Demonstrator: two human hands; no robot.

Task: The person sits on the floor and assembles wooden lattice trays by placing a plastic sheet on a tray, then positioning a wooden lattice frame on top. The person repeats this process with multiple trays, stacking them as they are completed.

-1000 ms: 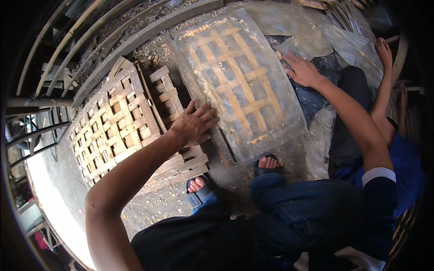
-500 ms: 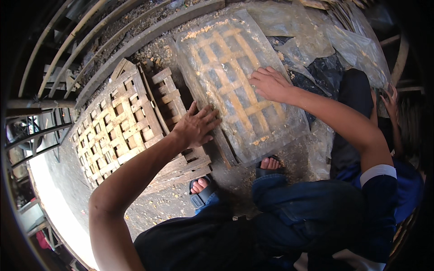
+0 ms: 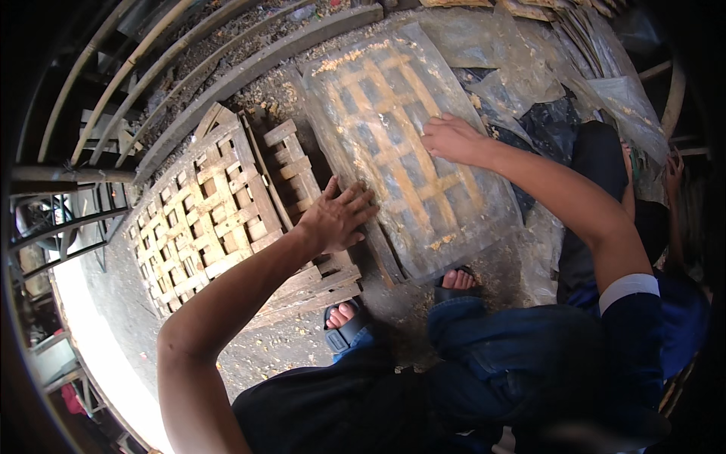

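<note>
Both elbows (image 3: 181, 333) bend: left hand (image 3: 340, 216) splayed loose (palm down), right hand (image 3: 455, 141) curled on plastic sheet (image 3: 412, 163), grip unclear.

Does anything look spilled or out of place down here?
Yes: yellowish crumbs lie along the far edge of the plastic sheet and near its closest edge, with more scattered on the floor by the left sandal. They look stray because they're loose and uneven.
</note>
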